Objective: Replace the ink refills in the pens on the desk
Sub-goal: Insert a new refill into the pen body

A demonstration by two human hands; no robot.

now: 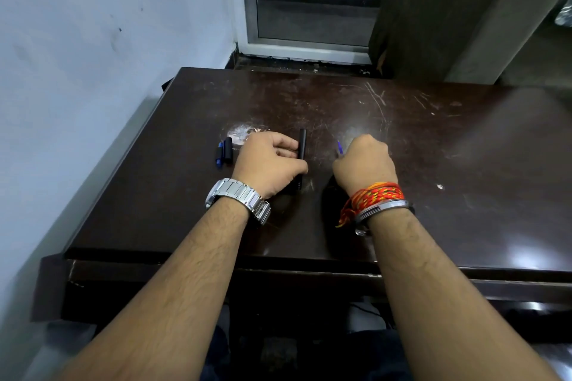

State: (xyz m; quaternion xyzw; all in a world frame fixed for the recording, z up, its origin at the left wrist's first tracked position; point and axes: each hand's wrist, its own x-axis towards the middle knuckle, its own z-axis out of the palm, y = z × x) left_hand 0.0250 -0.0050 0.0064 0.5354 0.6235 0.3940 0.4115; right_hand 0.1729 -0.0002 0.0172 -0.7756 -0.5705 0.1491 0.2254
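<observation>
My left hand (270,162) is closed around a black pen barrel (301,143) that lies pointing away from me on the dark desk (433,148). Thumb and fingers pinch its middle, and its near end shows below the thumb. My right hand (362,161) is a fist to the right of it, gripping a thin blue refill (340,148) whose tip sticks out to the left of the knuckles. Left of my left hand lie a short black pen part (228,150) and a small blue piece (220,156), side by side.
A pale scuffed patch (243,132) marks the desk behind my left hand. The wall (77,71) runs close along the desk's left edge. A glass door (309,9) and a dark cabinet (439,9) stand behind the desk.
</observation>
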